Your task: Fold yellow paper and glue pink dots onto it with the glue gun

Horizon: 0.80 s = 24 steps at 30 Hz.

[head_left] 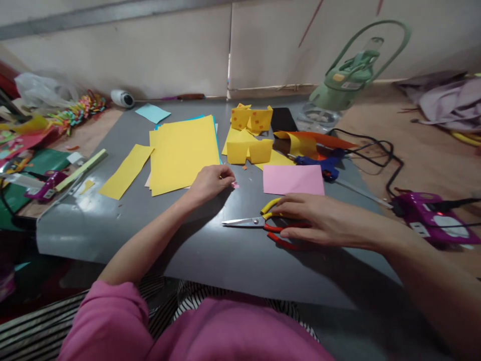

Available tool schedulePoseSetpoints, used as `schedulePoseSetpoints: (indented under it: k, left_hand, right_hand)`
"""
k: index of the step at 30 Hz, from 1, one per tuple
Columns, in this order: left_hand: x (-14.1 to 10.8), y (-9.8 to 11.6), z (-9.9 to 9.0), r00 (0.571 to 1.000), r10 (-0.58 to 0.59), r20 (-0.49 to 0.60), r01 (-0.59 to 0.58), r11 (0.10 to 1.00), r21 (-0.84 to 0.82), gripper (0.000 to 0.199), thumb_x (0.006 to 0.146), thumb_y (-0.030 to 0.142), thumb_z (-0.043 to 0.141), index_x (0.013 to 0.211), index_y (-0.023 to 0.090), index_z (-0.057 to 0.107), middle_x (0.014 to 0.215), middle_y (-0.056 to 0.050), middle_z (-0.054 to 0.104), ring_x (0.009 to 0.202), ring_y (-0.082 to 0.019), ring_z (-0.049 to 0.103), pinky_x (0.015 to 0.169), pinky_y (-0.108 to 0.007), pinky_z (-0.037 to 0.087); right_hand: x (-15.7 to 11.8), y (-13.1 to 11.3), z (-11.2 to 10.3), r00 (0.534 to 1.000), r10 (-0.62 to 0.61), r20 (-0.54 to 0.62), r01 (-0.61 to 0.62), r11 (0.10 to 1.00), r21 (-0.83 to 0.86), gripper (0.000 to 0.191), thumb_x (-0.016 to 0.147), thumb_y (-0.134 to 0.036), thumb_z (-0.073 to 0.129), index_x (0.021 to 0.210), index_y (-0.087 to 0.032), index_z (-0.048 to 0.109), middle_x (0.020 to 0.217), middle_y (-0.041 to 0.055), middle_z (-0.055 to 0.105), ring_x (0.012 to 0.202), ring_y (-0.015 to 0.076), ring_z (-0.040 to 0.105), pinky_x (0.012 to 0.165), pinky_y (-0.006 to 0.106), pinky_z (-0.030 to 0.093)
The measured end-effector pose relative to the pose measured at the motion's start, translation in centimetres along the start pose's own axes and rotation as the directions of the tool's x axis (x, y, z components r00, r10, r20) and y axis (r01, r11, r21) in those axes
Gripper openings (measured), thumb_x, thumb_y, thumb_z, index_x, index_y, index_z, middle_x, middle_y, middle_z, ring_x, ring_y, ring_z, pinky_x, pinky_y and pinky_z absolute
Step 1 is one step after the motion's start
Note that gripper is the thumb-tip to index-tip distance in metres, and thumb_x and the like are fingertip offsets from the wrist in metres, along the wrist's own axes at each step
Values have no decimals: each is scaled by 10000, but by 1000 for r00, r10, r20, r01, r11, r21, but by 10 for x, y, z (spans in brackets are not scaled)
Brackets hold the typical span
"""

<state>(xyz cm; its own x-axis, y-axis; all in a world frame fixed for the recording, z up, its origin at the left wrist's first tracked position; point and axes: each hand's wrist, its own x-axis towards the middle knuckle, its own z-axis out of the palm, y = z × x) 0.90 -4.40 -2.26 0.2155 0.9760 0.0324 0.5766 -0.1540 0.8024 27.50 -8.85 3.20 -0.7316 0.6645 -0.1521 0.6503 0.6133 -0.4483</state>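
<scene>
My left hand (pixel 211 184) is closed in a pinch at the middle of the grey table, its fingertips at a tiny pink paper piece (pixel 235 185). Under my right hand (pixel 313 219) are the handles of a pair of scissors (pixel 257 221), one yellow and one red; fingers and thumb lie around them. The scissor blades are nearly closed and point left, low over the tabletop. Just beyond my right hand lies a pink paper rectangle (pixel 293 179). Folded yellow paper shapes (pixel 249 151), one with orange spots, stand past my left hand.
Yellow sheets (pixel 182 155) are stacked left of centre, beside a yellow strip (pixel 127 171). A blue glue gun (pixel 326 163) and its cable lie on the right, near a purple power strip (pixel 436 218). At the back stand a green bottle (pixel 347 82) and a dark phone-like slab (pixel 283 120).
</scene>
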Motion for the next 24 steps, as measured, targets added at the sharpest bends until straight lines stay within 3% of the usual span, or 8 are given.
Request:
schedulePoseSetpoints:
  k: [3, 7, 10, 15, 19, 24]
  left_hand:
    - [-1, 5, -4, 999, -18, -35, 21, 998, 65, 150, 798, 239, 637, 659, 209, 682, 629, -15, 647, 599, -160, 532, 637, -295, 367]
    - [1, 5, -12, 996, 16, -83, -12, 999, 46, 82, 790, 236, 660, 713, 212, 676, 739, -17, 695, 654, -159, 573, 661, -286, 383]
    - [8, 3, -19, 988, 44, -148, -35, 997, 62, 83, 824, 218, 621, 822, 216, 704, 854, -32, 735, 750, -176, 622, 727, -288, 415]
    - [27, 4, -26, 975, -33, -219, 64, 989, 135, 112, 850, 274, 630, 829, 198, 709, 939, -67, 753, 866, -220, 657, 804, -308, 444]
    - [39, 3, -24, 980, -84, -182, 114, 980, 162, 126, 860, 272, 619, 916, 196, 703, 1013, -56, 754, 930, -204, 666, 853, -292, 468]
    - [50, -6, -20, 976, -147, -158, 165, 980, 108, 224, 875, 304, 612, 1056, 191, 679, 1010, -62, 746, 893, -198, 675, 811, -296, 499]
  right_hand:
    - [-2, 2, -6, 993, 1, 119, -1, 1000, -1, 431, 943, -510, 487, 1189, -243, 719, 1087, 98, 740, 944, 261, 702, 785, 366, 536]
    - [1, 18, -13, 992, 126, 3, -125, 990, -61, 503, 936, -558, 443, 1149, -195, 718, 1041, 115, 755, 873, 269, 698, 735, 375, 518]
    - [9, 34, -17, 962, 231, -149, -244, 967, -76, 504, 919, -548, 454, 1103, -162, 722, 958, 116, 758, 795, 246, 687, 682, 348, 501]
    - [23, 59, -23, 901, 312, -300, -363, 923, -129, 336, 901, -408, 503, 1001, -202, 749, 899, 69, 761, 752, 204, 670, 639, 297, 454]
    - [25, 79, -30, 783, 385, -488, -518, 839, -168, 270, 880, -301, 519, 963, -209, 758, 933, 84, 770, 801, 225, 671, 652, 306, 436]
    - [15, 97, -45, 579, 540, -611, -737, 667, -108, 331, 936, -318, 468, 1048, -188, 751, 996, 148, 766, 907, 311, 693, 711, 370, 472]
